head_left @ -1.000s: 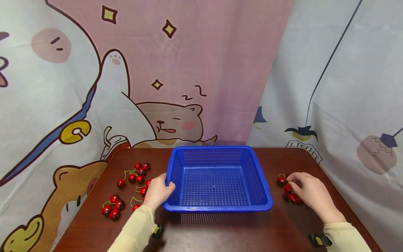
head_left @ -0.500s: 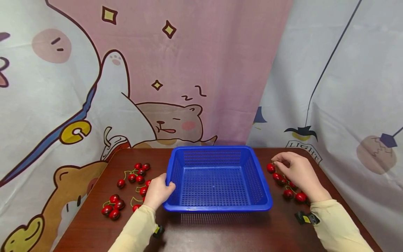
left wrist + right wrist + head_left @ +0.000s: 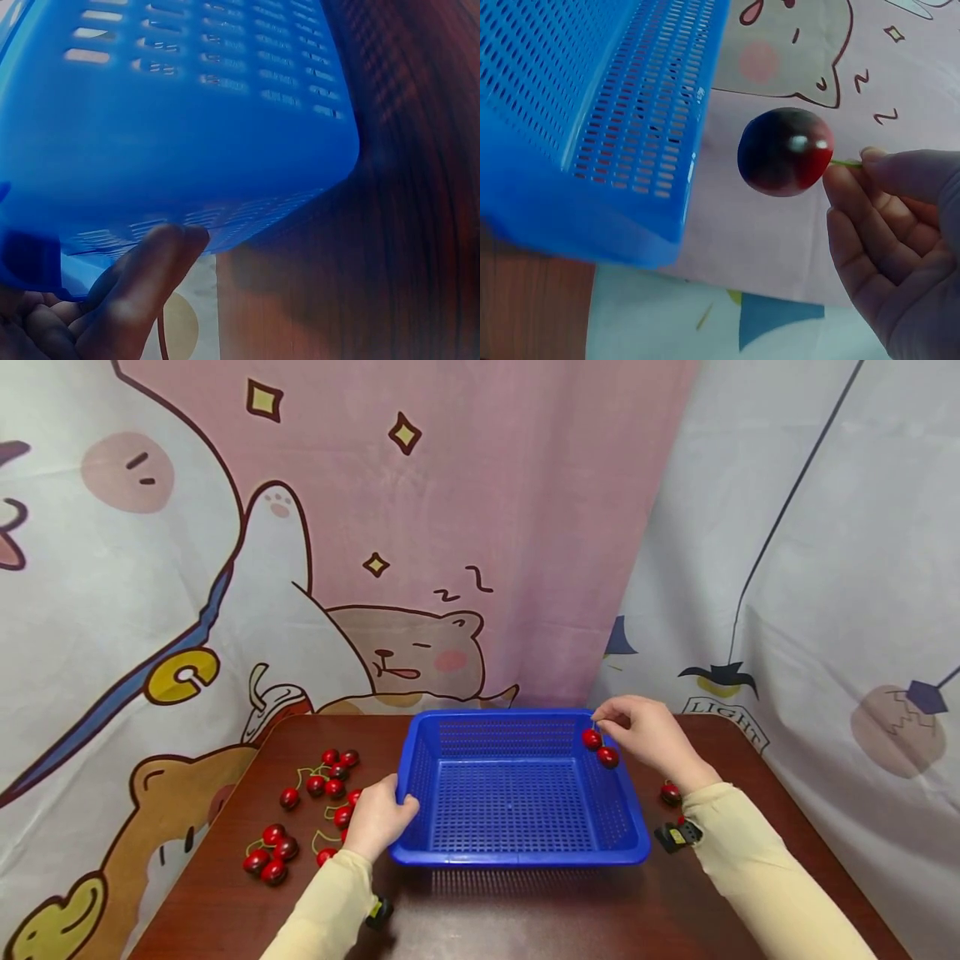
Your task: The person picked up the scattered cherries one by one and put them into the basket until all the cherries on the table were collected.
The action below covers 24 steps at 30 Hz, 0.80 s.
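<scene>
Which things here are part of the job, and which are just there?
Part of the job:
cherry pair, hanging from right hand
blue basket, held by left hand
probably the loose cherries either side

Just there:
table
cartoon curtain
black wrist devices

A pale cream-yellow fabric sleeve (image 3: 326, 902), softly creased, runs down to the bare left hand (image 3: 378, 817). A matching pale cream-yellow sleeve (image 3: 772, 868), wrinkled along its length, ends at the bare right hand (image 3: 648, 733). A small, black, boxy wrist device (image 3: 379, 912) with a yellow patch shows beside the left sleeve; a similar black, yellow-patched device (image 3: 677, 836) shows beside the right.
</scene>
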{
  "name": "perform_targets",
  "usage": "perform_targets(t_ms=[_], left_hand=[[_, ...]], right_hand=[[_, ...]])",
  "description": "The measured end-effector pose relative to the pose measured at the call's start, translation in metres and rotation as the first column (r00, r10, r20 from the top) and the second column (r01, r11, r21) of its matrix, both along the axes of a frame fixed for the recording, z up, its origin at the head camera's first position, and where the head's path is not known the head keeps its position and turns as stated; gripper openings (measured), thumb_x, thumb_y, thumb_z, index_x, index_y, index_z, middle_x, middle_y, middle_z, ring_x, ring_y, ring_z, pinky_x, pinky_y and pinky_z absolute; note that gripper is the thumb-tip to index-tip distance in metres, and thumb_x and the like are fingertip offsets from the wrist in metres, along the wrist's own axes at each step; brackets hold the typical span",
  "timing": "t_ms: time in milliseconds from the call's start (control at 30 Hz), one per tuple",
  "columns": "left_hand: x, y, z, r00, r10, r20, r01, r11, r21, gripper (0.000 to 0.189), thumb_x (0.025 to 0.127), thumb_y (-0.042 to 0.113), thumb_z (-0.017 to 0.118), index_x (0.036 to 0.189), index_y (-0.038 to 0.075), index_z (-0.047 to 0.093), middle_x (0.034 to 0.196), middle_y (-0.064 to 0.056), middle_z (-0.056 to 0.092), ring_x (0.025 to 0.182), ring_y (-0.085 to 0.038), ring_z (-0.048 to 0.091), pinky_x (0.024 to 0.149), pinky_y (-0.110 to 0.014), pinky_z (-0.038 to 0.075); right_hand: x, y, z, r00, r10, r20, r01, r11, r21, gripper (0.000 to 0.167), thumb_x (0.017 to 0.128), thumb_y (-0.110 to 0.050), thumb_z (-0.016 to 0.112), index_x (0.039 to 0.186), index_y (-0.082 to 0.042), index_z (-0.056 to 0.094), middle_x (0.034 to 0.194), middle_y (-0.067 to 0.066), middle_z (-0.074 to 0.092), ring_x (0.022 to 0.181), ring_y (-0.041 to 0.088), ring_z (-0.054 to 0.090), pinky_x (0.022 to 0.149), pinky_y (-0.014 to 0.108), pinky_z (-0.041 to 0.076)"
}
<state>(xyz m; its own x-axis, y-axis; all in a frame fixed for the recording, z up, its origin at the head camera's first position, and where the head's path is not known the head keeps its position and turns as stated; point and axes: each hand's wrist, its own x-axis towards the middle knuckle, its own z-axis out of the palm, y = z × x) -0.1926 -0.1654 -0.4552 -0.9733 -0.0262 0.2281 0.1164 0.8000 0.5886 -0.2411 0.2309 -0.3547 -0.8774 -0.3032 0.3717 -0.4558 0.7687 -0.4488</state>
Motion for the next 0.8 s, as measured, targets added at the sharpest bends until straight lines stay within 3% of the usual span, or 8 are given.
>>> perform_targets(t_ms=[333,600,800], left_hand=[[0.001,0.002,0.0,1.0,0.014,-0.012,-0.014,1.0,-0.016,0.011,0.08,0.012,0.064,0.086,0.003,0.061,0.074,-0.012,0.066,0.063,-0.028,0.061,0.064,-0.046,0.052],[0.001,0.004,0.001,0.999,0.009,-0.036,-0.01,0.999,-0.031,0.012,0.08,0.011,0.064,0.085,0.001,0.06,0.073,-0.013,0.065,0.062,-0.031,0.062,0.063,-0.048,0.052],[0.0,0.004,-0.001,0.999,0.022,-0.027,-0.022,0.999,-0.034,0.012,0.08,0.012,0.064,0.084,0.002,0.059,0.072,-0.013,0.065,0.061,-0.03,0.06,0.062,-0.047,0.051]], right_hand=[[-0.034,-0.032,-0.01,0.988,0.102,0.115,-0.107,0.994,0.038,0.006,0.09,-0.008,0.07,0.094,-0.007,0.073,0.088,-0.002,0.07,0.079,0.017,0.065,0.074,0.042,0.052],[-0.057,-0.052,-0.033,0.974,0.134,0.182,-0.148,0.987,0.062,0.004,0.089,-0.007,0.07,0.089,-0.01,0.073,0.083,-0.003,0.07,0.076,0.014,0.065,0.077,0.041,0.054],[-0.066,-0.064,-0.051,0.956,0.179,0.233,-0.204,0.975,0.09,0.004,0.088,-0.006,0.07,0.088,-0.007,0.073,0.08,-0.005,0.07,0.073,0.011,0.063,0.074,0.037,0.054]])
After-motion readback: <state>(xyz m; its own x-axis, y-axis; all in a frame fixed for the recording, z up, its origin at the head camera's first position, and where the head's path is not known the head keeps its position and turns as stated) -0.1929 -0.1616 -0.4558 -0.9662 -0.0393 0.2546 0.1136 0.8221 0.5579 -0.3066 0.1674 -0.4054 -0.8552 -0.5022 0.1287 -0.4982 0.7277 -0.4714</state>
